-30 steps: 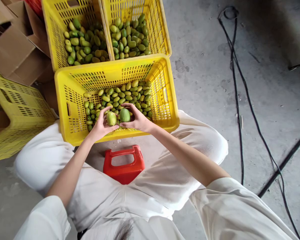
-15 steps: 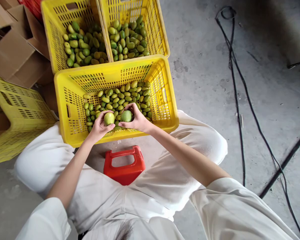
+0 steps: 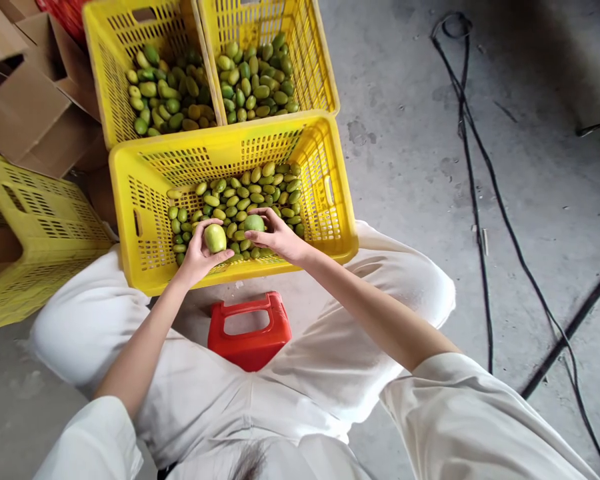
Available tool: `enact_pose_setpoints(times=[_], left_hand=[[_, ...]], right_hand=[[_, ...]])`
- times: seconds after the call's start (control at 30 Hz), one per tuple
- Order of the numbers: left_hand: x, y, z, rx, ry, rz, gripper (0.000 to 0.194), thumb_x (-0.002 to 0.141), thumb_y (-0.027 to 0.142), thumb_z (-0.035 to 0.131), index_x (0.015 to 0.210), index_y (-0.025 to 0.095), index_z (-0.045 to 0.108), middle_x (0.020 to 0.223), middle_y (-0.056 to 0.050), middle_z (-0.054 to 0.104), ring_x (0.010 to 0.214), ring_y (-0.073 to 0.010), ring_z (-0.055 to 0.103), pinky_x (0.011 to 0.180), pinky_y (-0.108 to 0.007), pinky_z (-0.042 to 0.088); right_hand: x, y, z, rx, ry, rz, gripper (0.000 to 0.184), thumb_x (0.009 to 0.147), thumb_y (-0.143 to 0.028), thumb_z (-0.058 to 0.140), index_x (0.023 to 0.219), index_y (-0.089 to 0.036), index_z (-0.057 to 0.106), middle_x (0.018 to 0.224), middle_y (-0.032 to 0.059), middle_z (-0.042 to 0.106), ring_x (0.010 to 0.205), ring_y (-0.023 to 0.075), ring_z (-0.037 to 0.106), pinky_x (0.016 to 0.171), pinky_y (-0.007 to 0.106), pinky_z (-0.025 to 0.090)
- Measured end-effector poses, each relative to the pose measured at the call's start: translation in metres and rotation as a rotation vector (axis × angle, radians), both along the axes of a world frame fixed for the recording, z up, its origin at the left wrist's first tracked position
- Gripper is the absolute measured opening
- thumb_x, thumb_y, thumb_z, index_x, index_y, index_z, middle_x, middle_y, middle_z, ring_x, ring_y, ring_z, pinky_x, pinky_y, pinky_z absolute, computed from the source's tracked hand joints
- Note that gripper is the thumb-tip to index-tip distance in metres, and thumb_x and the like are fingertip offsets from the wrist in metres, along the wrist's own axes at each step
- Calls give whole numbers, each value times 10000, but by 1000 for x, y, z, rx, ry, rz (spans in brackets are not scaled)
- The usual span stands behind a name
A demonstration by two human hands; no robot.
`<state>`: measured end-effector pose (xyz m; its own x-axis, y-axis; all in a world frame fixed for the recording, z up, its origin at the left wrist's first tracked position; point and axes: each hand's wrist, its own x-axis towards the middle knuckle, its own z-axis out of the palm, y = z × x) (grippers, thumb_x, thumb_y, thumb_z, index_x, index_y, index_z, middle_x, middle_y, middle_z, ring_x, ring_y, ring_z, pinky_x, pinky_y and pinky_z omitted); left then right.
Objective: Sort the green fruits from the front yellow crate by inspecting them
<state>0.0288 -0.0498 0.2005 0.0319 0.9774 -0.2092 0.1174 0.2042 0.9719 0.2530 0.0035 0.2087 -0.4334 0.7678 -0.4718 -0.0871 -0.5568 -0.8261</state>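
My left hand (image 3: 196,259) is closed around a yellow-green mango (image 3: 215,238), thumb below it and fingers behind. In my right hand (image 3: 285,241) is a darker green mango (image 3: 253,225), gripped between thumb and fingers. Both hands are over the near side of a yellow plastic crate (image 3: 145,279), a short gap apart. Beneath them, many small green and yellowish mangoes (image 3: 263,189) cover part of the crate's bottom.
Two more yellow crates (image 3: 325,73) with fruit stand behind. At left are another crate (image 3: 60,207) and open cardboard boxes (image 3: 27,113). A red plastic stool (image 3: 253,347) sits between my legs. Black cables (image 3: 500,207) lie on the concrete floor at right.
My hands have moved slightly apart, each still holding its mango. The left mango has turned a little in my fingers; the right one has shifted slightly up.
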Motion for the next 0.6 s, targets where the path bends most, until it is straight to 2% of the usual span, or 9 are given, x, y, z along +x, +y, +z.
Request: enact_pose_setpoints(times=[0.1,0.17,0.27,0.33,0.43,0.53,0.6], left_hand=[[-1,1,2,24,33,11,646,690,489,942,1194,274,601,1201,-46,632,917,-149,641,780,-255,612],[-2,1,3,27,50,3,623,710,494,921,1202,264,616,1241,-66,657,1012,-187,671,855,-292,625],[-2,3,4,8,46,-7,599,731,498,891,1212,233,652,1332,-103,681,1179,-247,672,978,-349,616],[0,3,5,-8,38,-13,570,739,486,878,1196,215,671,1318,-110,700,1199,-261,672,996,-362,612],[1,1,4,2,73,3,547,721,439,894,1160,214,658,1253,-94,699,1107,-238,685,896,-327,624],[0,0,-2,86,167,71,559,707,377,903,1157,232,604,1182,-57,660,941,-172,659,750,-270,598],[-3,1,-8,189,230,115,547,725,362,884,1161,239,576,1152,-44,633,941,-165,644,805,-292,602]], right_hand=[[-1,1,1,2,37,-11,627,670,-485,894,1156,-261,567,958,-23,586,774,137,562,703,296,561],[-2,1,1,16,56,-33,609,679,-482,887,1154,-260,576,896,-40,565,767,140,564,731,304,562],[-1,2,3,35,89,-41,645,638,-430,914,1173,-270,590,953,-23,591,864,167,608,811,331,582],[0,3,5,20,118,-14,678,610,-404,929,1190,-267,607,1071,8,634,931,182,624,835,343,594],[-1,2,10,-63,151,-3,708,587,-395,958,1195,-261,621,1172,31,676,913,168,629,795,329,601],[-3,0,13,-167,197,-84,694,552,-407,1005,1107,-254,617,1061,5,706,772,120,584,687,276,558],[-3,-1,15,-202,248,-118,661,562,-433,1019,1061,-245,630,975,-18,691,724,101,557,653,253,522]])
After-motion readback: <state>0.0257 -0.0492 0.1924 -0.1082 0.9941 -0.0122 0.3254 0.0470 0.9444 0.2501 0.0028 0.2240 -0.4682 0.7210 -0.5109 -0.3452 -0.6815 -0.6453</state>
